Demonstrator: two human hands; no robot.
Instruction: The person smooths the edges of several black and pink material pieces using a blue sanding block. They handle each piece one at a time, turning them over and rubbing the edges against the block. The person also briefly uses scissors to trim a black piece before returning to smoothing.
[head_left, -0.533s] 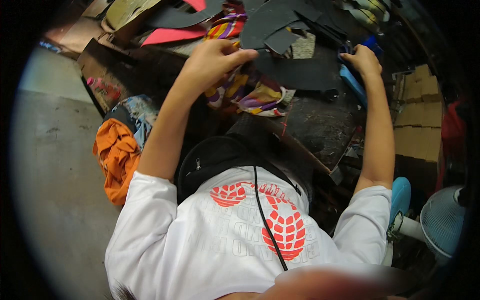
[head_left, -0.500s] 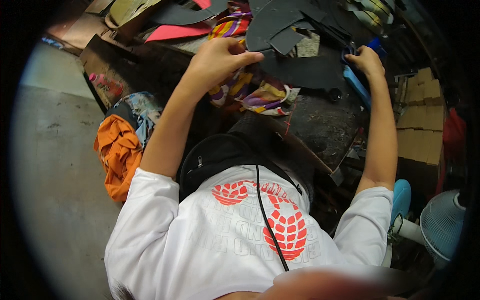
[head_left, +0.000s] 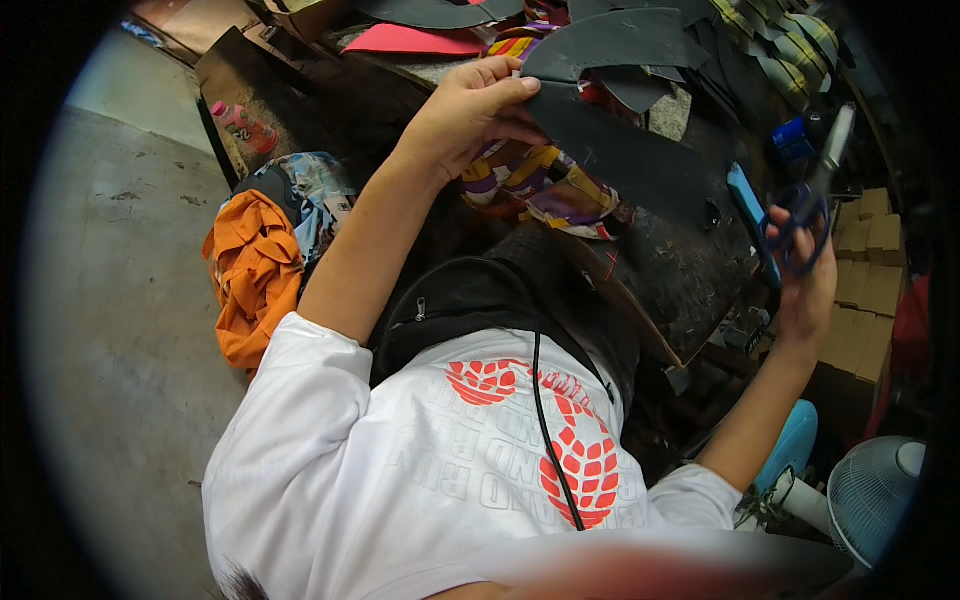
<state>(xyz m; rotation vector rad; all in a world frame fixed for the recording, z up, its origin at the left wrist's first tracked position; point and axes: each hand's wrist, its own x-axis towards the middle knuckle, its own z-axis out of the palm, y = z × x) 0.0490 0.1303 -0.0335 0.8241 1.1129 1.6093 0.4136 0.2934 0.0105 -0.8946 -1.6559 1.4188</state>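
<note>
My left hand pinches the near-left corner of a flat black sheet piece between thumb and fingers. The sheet stretches right across the dark worktable. Another curved black piece lies just behind it, close to my fingertips. Off the table's right side, my right hand is closed round the blue handles of a pair of scissors. Their blades point up and away from me, slightly blurred. Under the left hand, a crumpled purple, yellow and white patterned cloth hangs at the table's edge.
A light blue strip-like object lies near the scissors, with a blue can-shaped item beyond. Brown cardboard pieces are stacked at right, above a fan. A pink bottle and orange cloth are at left.
My right hand has picked the scissors up off the table's right side and turned their blades upward. My left hand, held above the pieces before, now grips the black sheet. The view has shifted slightly.
</note>
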